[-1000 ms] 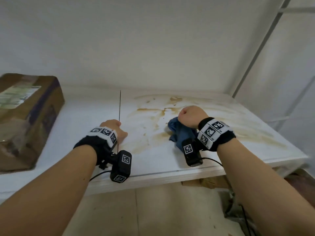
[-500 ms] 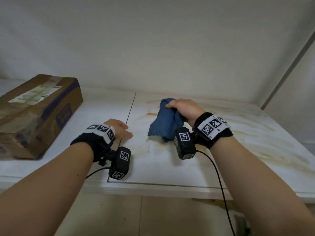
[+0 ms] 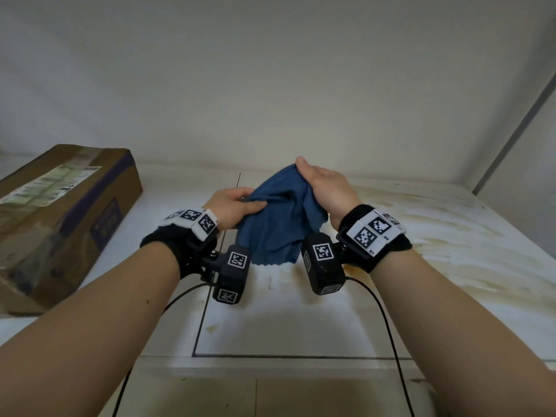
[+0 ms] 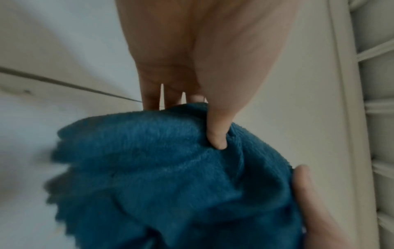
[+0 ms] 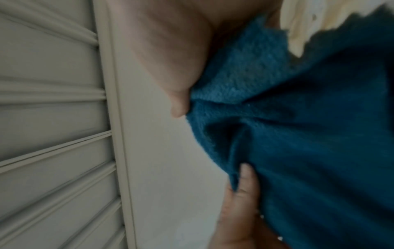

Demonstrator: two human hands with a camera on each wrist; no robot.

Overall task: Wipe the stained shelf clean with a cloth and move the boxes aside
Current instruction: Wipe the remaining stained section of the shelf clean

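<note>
At the far left of the white stained shelf (image 3: 421, 260) sits a brown taped cardboard box (image 3: 60, 218), likely light enough to slide by its near edge. The left hand (image 3: 233, 206) pinches the blue terry cloth (image 3: 279, 224) with thumb over fingers; the right hand (image 3: 328, 188) grips its upper corner. Held above the shelf, the cloth hangs soft and limp, best bunched into a pad.

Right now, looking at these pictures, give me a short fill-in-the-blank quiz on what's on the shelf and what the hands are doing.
1. Both hands, left and right, hold a ____ cloth.
2. The box sits to the ____ of the cloth.
3. Brown stains streak the ____ shelf.

Missing words: blue; left; white
</note>
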